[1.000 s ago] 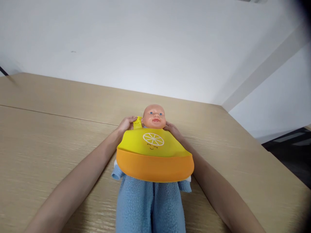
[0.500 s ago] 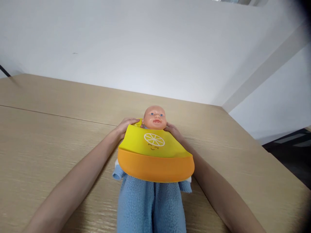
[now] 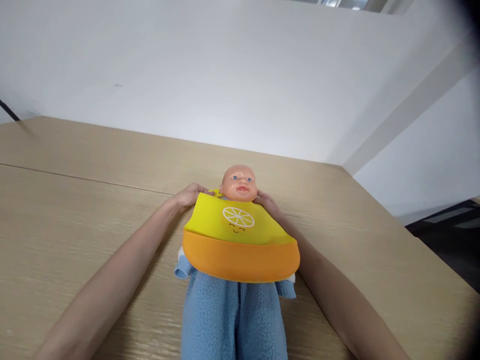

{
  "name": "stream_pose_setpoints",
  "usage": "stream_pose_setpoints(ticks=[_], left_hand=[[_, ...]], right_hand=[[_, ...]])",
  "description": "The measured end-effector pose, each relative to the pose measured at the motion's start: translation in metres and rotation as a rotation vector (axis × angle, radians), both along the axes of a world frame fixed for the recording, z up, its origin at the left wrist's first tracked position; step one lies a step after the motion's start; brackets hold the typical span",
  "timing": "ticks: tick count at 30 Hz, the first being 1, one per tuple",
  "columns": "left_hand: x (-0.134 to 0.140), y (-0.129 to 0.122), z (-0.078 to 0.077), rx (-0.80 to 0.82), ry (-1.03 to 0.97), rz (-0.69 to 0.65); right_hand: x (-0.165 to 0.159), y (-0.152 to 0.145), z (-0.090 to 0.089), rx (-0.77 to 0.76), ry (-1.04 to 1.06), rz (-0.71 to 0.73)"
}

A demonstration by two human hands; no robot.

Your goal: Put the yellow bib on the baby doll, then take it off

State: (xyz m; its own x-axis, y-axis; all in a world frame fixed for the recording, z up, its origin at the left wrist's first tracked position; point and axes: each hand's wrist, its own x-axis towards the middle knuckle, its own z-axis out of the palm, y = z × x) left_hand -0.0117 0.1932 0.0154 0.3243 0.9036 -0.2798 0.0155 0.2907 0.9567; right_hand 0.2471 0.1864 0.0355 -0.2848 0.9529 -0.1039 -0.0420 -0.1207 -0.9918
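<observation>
A baby doll (image 3: 239, 184) in a fuzzy blue outfit (image 3: 232, 317) lies on its back on the wooden table. Over its chest is a yellow silicone bib (image 3: 210, 212) with a lemon-slice print and an orange catch pocket (image 3: 240, 257). My left hand (image 3: 192, 195) is closed on the bib's yellow neck strap, beside the doll's head. On the other side of the neck, my right hand (image 3: 268, 204) is closed at the bib's upper corner; its fingertips are partly hidden behind the doll and bib.
The table (image 3: 93, 200) has a seam across it and meets a white wall (image 3: 210, 75) at the back. Dark, blurry items (image 3: 446, 235) stand beyond the table's right edge. A thin black bar (image 3: 8, 111) shows at far left.
My left hand has shifted slightly outward and down, drawing the strap lower beside the doll's head. My right hand, the doll and the bib's front look almost unchanged.
</observation>
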Motion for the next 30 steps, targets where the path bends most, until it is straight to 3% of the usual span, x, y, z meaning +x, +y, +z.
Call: stream_pose_setpoints(ticks=[7,14,19,26,30], left_hand=[[0.001,-0.004,0.014,-0.035,-0.108,0.009],[0.008,-0.002,0.010,-0.043,-0.217,0.124],[0.009,-0.003,0.013,-0.060,-0.287,0.103],[0.010,-0.002,0.011,-0.047,-0.193,0.125],[0.010,0.000,0.006,0.024,-0.125,0.202]], right_hand=[[0.000,0.003,-0.006,-0.039,0.012,0.037],[0.002,0.003,-0.008,-0.103,0.052,0.021],[-0.001,0.001,-0.002,-0.111,0.011,-0.018],[0.000,0.002,-0.001,-0.065,-0.097,-0.048],[0.003,0.002,-0.001,-0.015,-0.142,-0.062]])
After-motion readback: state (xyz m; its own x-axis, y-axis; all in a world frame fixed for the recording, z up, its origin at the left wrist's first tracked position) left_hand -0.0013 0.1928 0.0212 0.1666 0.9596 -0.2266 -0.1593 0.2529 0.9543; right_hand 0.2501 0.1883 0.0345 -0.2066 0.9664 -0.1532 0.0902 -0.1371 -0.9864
